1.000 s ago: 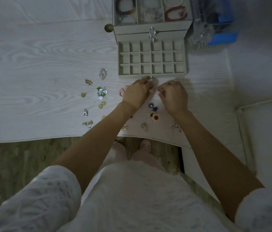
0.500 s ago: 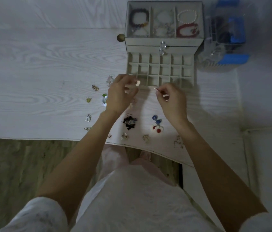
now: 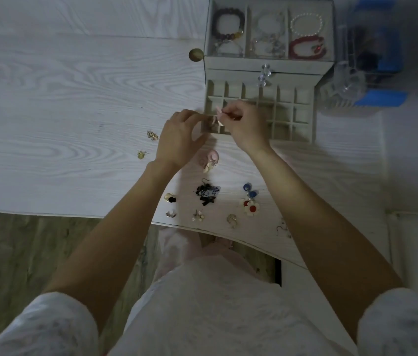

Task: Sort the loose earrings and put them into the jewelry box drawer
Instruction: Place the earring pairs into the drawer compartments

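Since half a second ago we have carried both hands up over the drawer's (image 3: 303,116) near-left cells. Our right hand (image 3: 245,127) pinches a small pink earring (image 3: 219,114) there; our left hand (image 3: 179,140), fingers curled, touches the drawer's left corner, its hold unclear.

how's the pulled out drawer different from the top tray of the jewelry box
The drawer is split into many small square cells, nearly all bare; the top tray has three large compartments. The drawer's cells show almost nothing, while the tray holds beaded bracelets. Both are pale grey parts of one box.
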